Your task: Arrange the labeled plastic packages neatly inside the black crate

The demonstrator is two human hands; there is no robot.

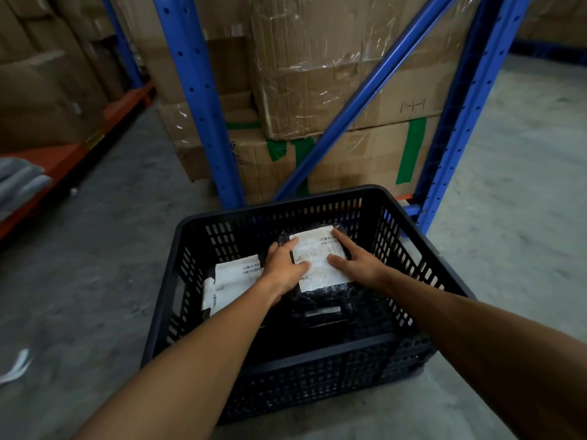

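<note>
Package A: black plastic, white label up, lower centre of the frame, inside the crate toward its far wall. It appears to sit on other dark wrapped stock below, though the dim interior leaves that uncertain.

Left hand: on the package's left edge, fingers slightly spread and curled over the edge, thumb on the label. Holding, not pinching.

Right hand: flat on the label's right side, fingers apart and extended, index reaching to the far corner. Pressing down rather than clamped.

Step in hand, by judgement: squaring and seating package A. To do it well, keep both palms level, slide the package until its edges run parallel with the crate walls, and press out trapped air so the label stays flat and readable. Slick plastic may slip on what lies under it; release gently.

Package B: white label up, left of package A, partly under the left forearm, lying flat.

Package C: dark, with a narrow pale strip, nearer the frame bottom; details too dim to tell.

Count: packages clearly seen, three; more may lie hidden. Crates, one. Hands, two.

Surroundings: blue rack behind the crate, cartons stacked in it, upper centre. Concrete floor all round.
</note>
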